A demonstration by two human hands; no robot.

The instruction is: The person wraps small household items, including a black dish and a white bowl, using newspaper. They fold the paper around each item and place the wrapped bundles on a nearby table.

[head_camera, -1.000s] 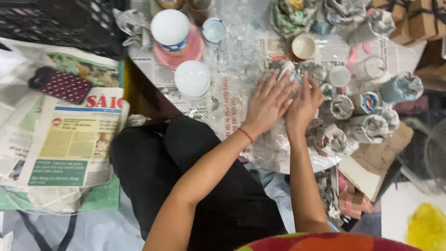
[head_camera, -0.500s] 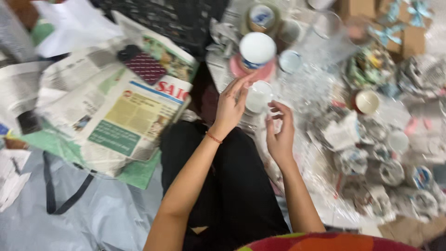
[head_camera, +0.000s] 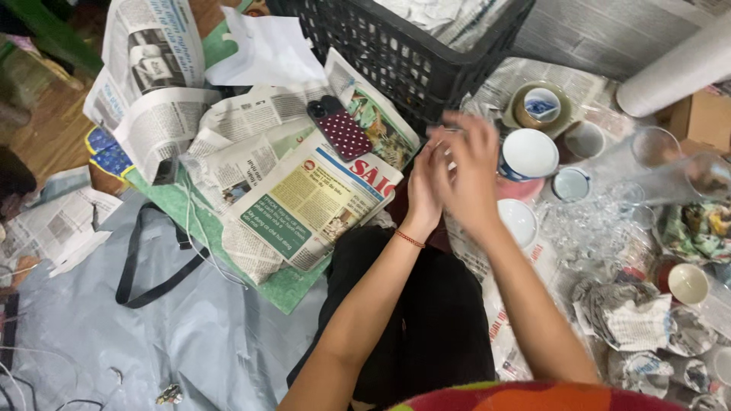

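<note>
Over the newspaper (head_camera: 304, 205), left hand (head_camera: 425, 186) and right hand (head_camera: 468, 171) are pressed together, fingers loose, gripping nothing I can make out; crate (head_camera: 396, 53) just behind, white bowl (head_camera: 528, 154) beside them.

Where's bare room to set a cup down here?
Bare grey sheet lies at lower left, between the black strap and the person's dark lap. Right of the hands, bowls, glasses and wrapped cups crowd the newspaper.
</note>
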